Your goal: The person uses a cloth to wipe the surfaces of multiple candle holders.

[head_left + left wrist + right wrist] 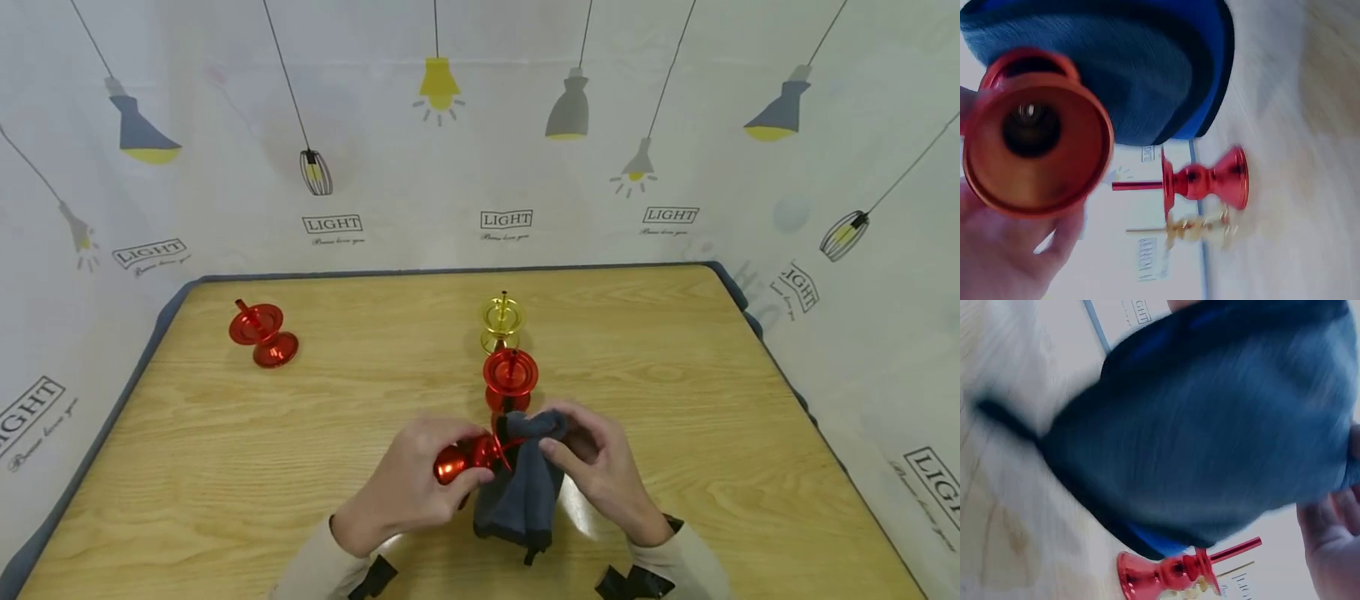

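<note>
My left hand (pixel 420 479) grips a shiny red candle holder (pixel 452 464), tipped on its side with its hollow base turned toward the left wrist camera. A dark blue-grey cloth (pixel 517 500) with black edging and a small loop hangs from my right hand (pixel 603 471), which pinches its upper part. The cloth lies against the held holder's dish and covers its far end. Just beyond both hands, another red candle holder (pixel 511 373) stands upright on the table, with its spike pointing up. Behind that one is a gold candle holder (pixel 501 317) of similar shape.
A third red candle holder (pixel 258 325) is at the far left of the wood-grain table (pixel 360 358). Blue edging (pixel 450 271) runs along the table's back, where a white curtain (pixel 420 167) printed with lamps hangs.
</note>
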The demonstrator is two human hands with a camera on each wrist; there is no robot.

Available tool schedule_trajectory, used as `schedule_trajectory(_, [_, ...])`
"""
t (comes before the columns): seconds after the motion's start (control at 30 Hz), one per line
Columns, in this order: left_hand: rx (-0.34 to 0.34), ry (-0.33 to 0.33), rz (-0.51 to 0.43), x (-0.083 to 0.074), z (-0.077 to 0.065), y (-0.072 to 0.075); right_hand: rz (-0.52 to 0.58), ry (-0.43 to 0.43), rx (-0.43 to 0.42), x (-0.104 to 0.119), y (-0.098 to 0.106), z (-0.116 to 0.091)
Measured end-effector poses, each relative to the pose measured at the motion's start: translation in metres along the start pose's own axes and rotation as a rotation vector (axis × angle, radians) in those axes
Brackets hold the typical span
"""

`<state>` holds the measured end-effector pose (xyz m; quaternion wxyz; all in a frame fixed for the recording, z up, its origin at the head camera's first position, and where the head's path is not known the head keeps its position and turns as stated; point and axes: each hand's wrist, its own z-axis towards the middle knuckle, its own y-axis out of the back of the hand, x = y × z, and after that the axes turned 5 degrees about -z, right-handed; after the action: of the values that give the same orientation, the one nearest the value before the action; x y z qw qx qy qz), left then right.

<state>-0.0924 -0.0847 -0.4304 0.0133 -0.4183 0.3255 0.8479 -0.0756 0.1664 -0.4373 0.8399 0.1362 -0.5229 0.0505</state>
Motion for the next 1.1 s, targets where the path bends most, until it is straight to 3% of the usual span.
schedule_trajectory(0.17, [0.266, 0.257, -0.47, 0.01, 0.002, 0.011, 0.01, 0.015, 0.046, -0.002, 0.0, -0.003])
schedule_trajectory(0.23, [0.321, 0.316, -0.557, 0.015, 0.003, 0.013, 0.017, 0.024, 0.06, -0.003, 0.0, -0.003])
schedule_trajectory(0.3, [0.309, 0.313, -0.543, 0.016, 0.002, 0.012, 0.025, 0.042, 0.071, -0.005, -0.001, -0.003])
schedule_trajectory(0.37, [0.226, 0.276, -0.456, 0.012, 0.0, 0.009, 0.026, 0.036, 0.061, -0.006, -0.001, -0.002])
schedule_trajectory(0.5, [-0.011, 0.113, -0.156, -0.001, -0.003, 0.0, -0.006, 0.01, 0.002, -0.007, 0.001, -0.001])
schedule_trajectory(0.57, [-0.1, 0.027, 0.013, -0.007, -0.001, -0.005, -0.016, 0.003, -0.03, -0.007, 0.001, -0.001])
schedule_trajectory(0.67, [-0.174, -0.058, 0.216, -0.012, 0.0, -0.009, -0.004, -0.001, -0.048, -0.006, 0.0, -0.001])
schedule_trajectory(0.73, [-0.178, -0.069, 0.258, -0.013, 0.0, -0.01, 0.008, -0.003, -0.054, -0.006, -0.002, -0.001])
schedule_trajectory(0.8, [-0.16, -0.066, 0.256, -0.013, 0.0, -0.01, 0.011, -0.006, -0.051, -0.006, -0.003, -0.001])
schedule_trajectory(0.87, [-0.117, -0.038, 0.184, -0.012, 0.0, -0.007, 0.011, 0.003, -0.042, -0.007, -0.003, 0.0])
schedule_trajectory(1.03, [0.086, 0.167, -0.19, -0.005, 0.007, 0.007, 0.02, 0.014, -0.015, -0.009, -0.003, 0.001])
schedule_trajectory(1.1, [0.165, 0.242, -0.286, -0.002, 0.01, 0.012, 0.028, 0.024, -0.003, -0.009, -0.002, 0.001])
